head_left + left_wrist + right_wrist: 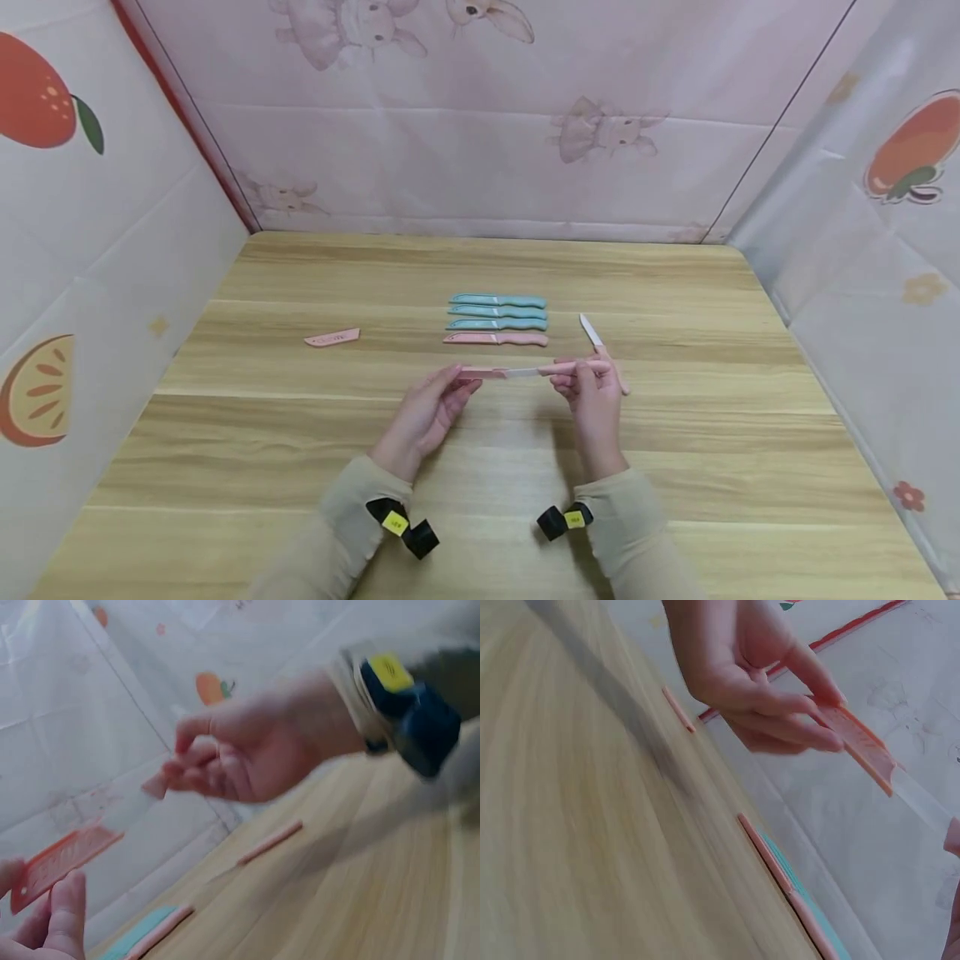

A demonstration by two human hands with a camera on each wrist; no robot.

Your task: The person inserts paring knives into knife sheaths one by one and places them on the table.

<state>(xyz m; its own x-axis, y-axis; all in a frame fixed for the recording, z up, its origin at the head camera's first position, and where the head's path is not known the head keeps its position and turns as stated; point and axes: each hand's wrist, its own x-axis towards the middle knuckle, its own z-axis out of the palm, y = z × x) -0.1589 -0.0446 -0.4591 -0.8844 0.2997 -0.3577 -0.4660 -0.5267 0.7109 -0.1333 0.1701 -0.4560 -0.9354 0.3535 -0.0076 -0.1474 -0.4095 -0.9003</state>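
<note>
Between fingers and thumb, my left hand point(432, 414) pinches a pink knife sheath point(859, 742) by its closed end. My right hand point(592, 408) grips the pink handle of a paring knife point(555, 368). The tip end of its pale blade sits inside the sheath's mouth, while the part near the handle stays bare. Both are held above the table, in front of a row of sheathed knives. A second pink-handled knife point(588, 329) lies unsheathed on the table, partly behind my right hand. A loose pink sheath point(332, 337) lies farther left.
Several teal sheathed knives point(498, 312) lie parallel on the wooden table point(300, 467), with one pink sheathed knife point(495, 339) nearest me. Printed cloth walls point(480, 167) stand at the back and both sides.
</note>
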